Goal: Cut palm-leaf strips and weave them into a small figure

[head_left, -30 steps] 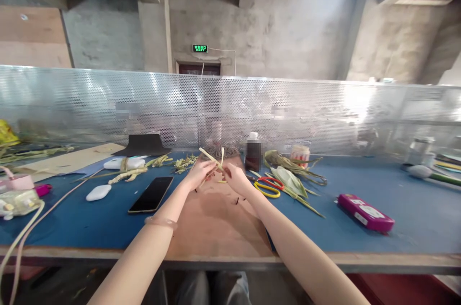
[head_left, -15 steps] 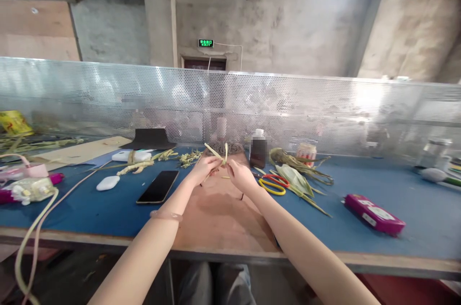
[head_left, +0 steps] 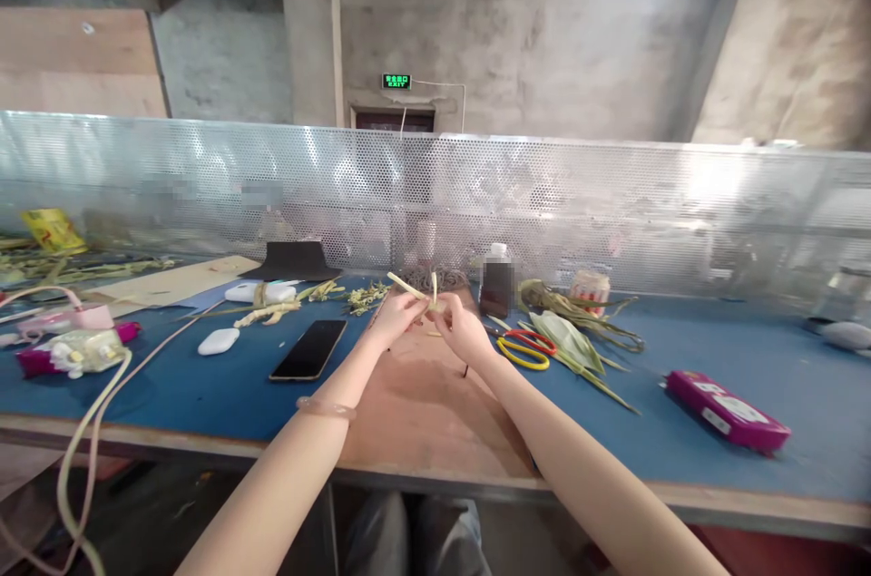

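Observation:
Pale yellow-green plant strips [head_left: 406,287] are pinched between my two hands, over the far half of a brown board. One strip slants up to the left and another stands nearly upright, their lower ends hidden by my fingers. My left hand [head_left: 400,318], with a pinkish bangle on its wrist, is closed on the strips from the left. Opposite it, my right hand [head_left: 461,327] has its fingers bent and closed on them, the fingertips of both hands nearly touching. The brown board [head_left: 435,435] lies beneath, with a coil of grey-brown cord [head_left: 445,278] at its far end.
Scissors [head_left: 523,364] with red and yellow handles lie right of the board, near dried leaves [head_left: 568,342] and a dark bottle [head_left: 497,288]. A purple pack [head_left: 727,410] sits farther right. Leftward are a phone [head_left: 309,349], a white case [head_left: 219,341] and cables [head_left: 102,413]. Perforated metal panels [head_left: 327,186] stand behind.
The whole view has shifted slightly, so the table's things appear farther right. My hands stay over the board with the strips; the left strip now slants a little flatter.

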Motion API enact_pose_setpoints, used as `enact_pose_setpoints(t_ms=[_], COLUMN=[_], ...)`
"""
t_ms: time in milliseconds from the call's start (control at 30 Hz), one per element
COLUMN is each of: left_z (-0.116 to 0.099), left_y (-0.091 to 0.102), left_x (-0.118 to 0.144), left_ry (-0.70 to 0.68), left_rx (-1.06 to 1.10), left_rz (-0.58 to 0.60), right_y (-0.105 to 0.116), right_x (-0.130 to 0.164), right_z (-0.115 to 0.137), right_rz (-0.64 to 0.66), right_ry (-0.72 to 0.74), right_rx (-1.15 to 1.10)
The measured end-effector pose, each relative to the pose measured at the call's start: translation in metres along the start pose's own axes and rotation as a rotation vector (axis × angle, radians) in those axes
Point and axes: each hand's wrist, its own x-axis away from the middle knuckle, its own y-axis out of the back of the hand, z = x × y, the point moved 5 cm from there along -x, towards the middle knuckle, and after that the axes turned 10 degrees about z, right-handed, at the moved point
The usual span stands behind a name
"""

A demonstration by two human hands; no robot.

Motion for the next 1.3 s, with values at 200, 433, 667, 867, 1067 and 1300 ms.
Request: enact_pose_setpoints(t_ms=[200,433,667,867,1067,1300], left_z=[0.002,-0.016,-0.018,-0.013,-0.002,-0.005], left_y=[-0.004,-0.011,-0.010,-0.007,-0.007,-0.008], left_x=[-0.002,0.001,0.002,0.000,-0.002,0.001], left_ry=[-0.024,-0.148,-0.114,-0.081,-0.013,-0.023], left_rx=[-0.071,-0.201,-0.337,-0.305,-0.061,0.053], left_rz=[0.037,-0.020,-0.111,-0.176,-0.060,0.038], right_y=[0.005,0.004,0.002,0.000,-0.001,0.006], right_x=[-0.002,-0.002,-0.005,-0.006,-0.003,-0.004], right_z=[0.006,0.007,0.009,0.011,0.001,-0.002], right_rz=[-0.009,-0.052,-0.072,-0.069,-0.065,-0.107], right_ry=[0.099,0.131,0.113,0.115,0.103,0.111], right_rx=[-0.102,-0.193,-0.200,-0.199,-0.214,-0.244])
